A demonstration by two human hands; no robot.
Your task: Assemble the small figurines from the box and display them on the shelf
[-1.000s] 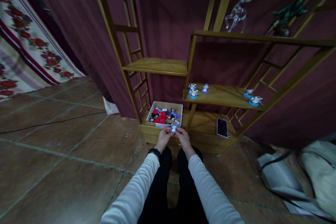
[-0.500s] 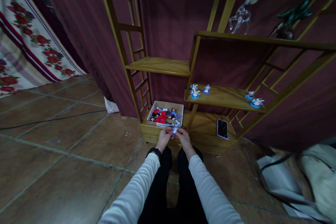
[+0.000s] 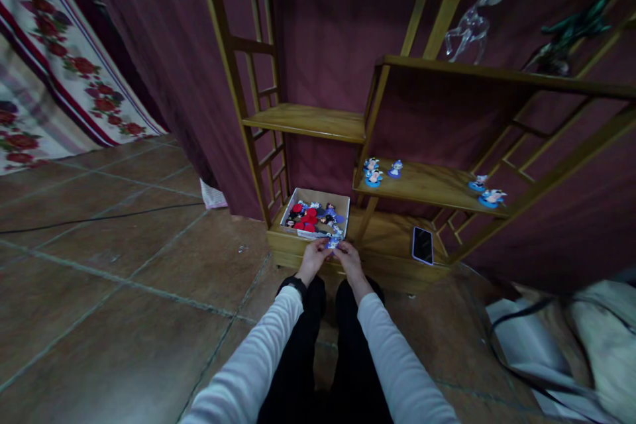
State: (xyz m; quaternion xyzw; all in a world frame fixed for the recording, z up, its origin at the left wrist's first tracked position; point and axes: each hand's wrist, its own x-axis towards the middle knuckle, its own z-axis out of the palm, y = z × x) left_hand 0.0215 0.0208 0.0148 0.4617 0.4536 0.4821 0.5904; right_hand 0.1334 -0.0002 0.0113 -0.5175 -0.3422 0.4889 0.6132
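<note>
Between the fingertips of both hands is a small purple-and-white figurine (image 3: 332, 244), held just in front of a cardboard box. My left hand (image 3: 314, 258) pinches its left side, and my right hand (image 3: 350, 260) grips it from the right. The open box (image 3: 325, 197) stands on the low shelf, full of jumbled figurines, several showing red bases (image 3: 309, 217). On the middle shelf (image 3: 427, 183), a purple-based figurine (image 3: 395, 169) stands beside two blue-based ones (image 3: 373, 177) at the left. Two more blue-based figurines (image 3: 491, 197) are near its right end.
A phone (image 3: 423, 245) lies on the low shelf to the right. Higher up stand a clear glass deer (image 3: 470, 32) and a dark green ornament (image 3: 566, 36). A pale bag (image 3: 603, 331) with a dark strap rests on the floor at right. A cable (image 3: 99, 218) crosses the tiles at left.
The view has shifted slightly, so the shelves sit a little further right. Both hands stay on the figurine, which looks tilted a bit differently.
</note>
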